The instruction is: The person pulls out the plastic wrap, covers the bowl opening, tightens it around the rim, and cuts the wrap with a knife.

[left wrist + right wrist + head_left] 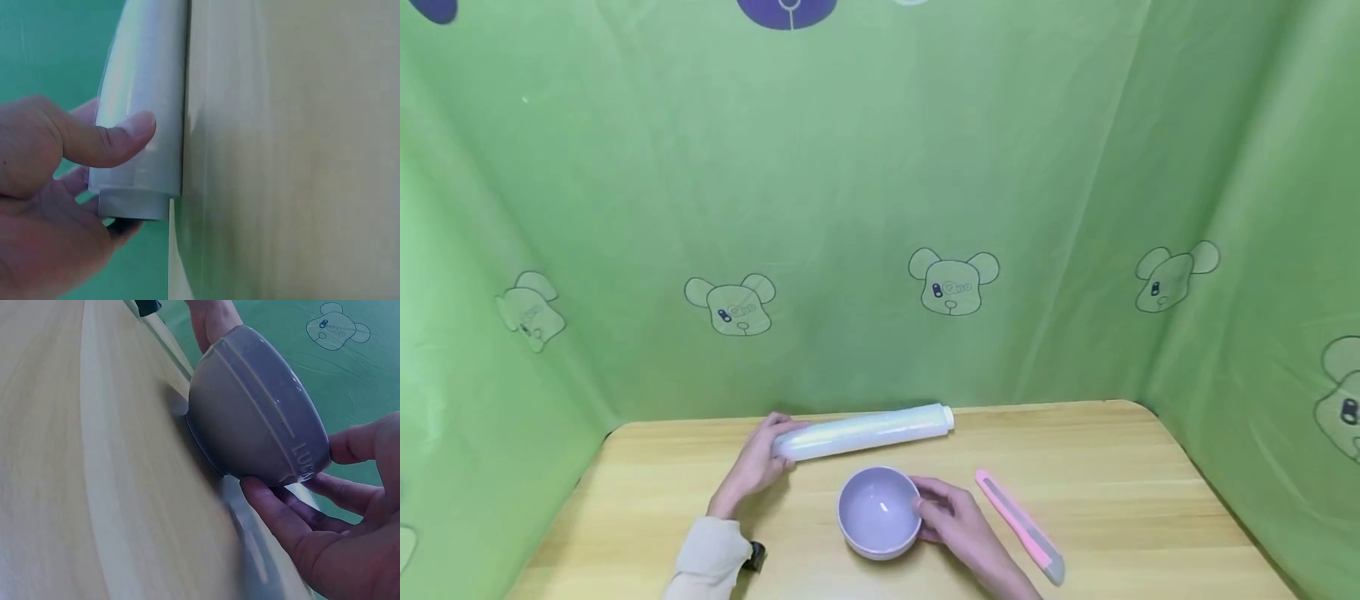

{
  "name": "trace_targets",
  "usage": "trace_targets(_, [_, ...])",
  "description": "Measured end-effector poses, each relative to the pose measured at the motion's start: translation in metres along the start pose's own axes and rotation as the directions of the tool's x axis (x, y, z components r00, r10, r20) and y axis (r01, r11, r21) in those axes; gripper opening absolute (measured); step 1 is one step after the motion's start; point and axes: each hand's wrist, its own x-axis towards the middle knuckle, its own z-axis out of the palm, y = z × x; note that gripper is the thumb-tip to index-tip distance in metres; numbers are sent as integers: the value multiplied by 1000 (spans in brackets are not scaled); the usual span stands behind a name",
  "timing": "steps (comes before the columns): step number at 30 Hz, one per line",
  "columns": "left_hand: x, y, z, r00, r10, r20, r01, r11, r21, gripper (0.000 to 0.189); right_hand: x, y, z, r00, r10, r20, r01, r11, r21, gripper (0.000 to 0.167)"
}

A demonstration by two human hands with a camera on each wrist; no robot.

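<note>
A roll of clear plastic wrap (872, 432) lies slantwise near the table's back edge. My left hand (758, 458) grips its left end, the thumb lying along the film in the left wrist view, where the core (134, 204) sticks out below the wrap. In front of the roll is a lavender bowl (878, 510), upright with nothing inside. My right hand (957, 523) holds the bowl by its right side, thumb at the rim and fingers against the outer wall (250, 412), which bears raised lettering.
To the right of the bowl, a pink and grey utility knife (1019, 527) lies at a slant on the wooden table (1120, 475). Green curtains (865, 183) printed with bear faces hang behind the table and on both sides. A dark band sits at my left wrist.
</note>
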Motion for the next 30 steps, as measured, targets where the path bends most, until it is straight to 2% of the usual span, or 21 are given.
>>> trace_targets(3, [4, -2, 5, 999, 31, 15, -30, 999, -12, 67, 0, 3, 1, 1000, -6, 0, 6, 1000, -3, 50])
trace_targets(9, [8, -4, 16, 997, 18, 78, -12, 997, -76, 69, -2, 7, 1, 1000, 5, 14, -5, 1000, 3, 51])
trace_targets(15, [24, -1, 14, 996, 22, 83, -11, 991, -132, 68, 5, 4, 3, 1000, 0, 5, 0, 1000, 29, 49])
trace_targets(20, [29, -3, 12, 995, 25, 92, -11, 989, -145, 67, 10, 3, 2, 1000, 4, 26, -5, 1000, 23, 51])
trace_targets(24, [29, -3, 12, 996, 23, 84, -11, 990, -137, 67, 15, -2, -9, 993, 20, 118, -20, 1000, 3, 56])
trace_targets(27, [29, -2, 11, 995, 20, 94, -7, 991, -131, 67, 21, -12, -24, 985, 15, 169, -3, 997, -72, 57])
trace_targets(30, [28, -1, 11, 993, -11, 114, 25, 992, -124, 68, 29, -26, -39, 991, -39, 130, 58, 988, -146, 54])
